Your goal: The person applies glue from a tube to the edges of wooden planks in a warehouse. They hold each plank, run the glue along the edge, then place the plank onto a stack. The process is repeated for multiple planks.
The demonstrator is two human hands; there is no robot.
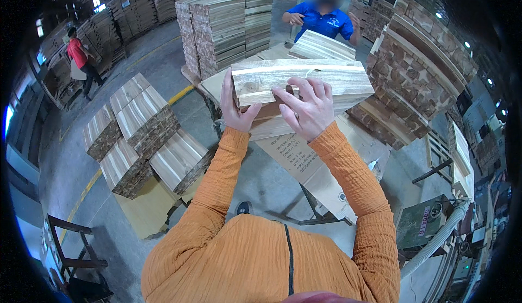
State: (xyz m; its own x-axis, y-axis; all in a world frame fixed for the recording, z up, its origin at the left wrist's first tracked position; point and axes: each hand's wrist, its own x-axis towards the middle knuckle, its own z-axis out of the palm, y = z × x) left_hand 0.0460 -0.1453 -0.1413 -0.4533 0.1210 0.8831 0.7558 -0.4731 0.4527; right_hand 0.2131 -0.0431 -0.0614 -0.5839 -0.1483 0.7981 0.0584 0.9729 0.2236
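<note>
A pale wooden board [342,74] with streaky grain and a dark knot lies across the top of a pile in front of me. My left hand [237,104] wraps round its left end, thumb at the near edge and fingers along the end. Over the board's middle, my right hand [311,106] rests with bent fingers apart, the fingertips touching the wood near a dark spot. More boards [277,129] show below it, partly hidden by my hands.
Cardboard [304,164] covers the table. Beyond it, a person in blue [325,23] stands by another board pile [323,46]. Tall wood stacks [225,33] rise behind; bundled boards [144,115] sit on the floor at left. A person in red [78,53] walks at far left.
</note>
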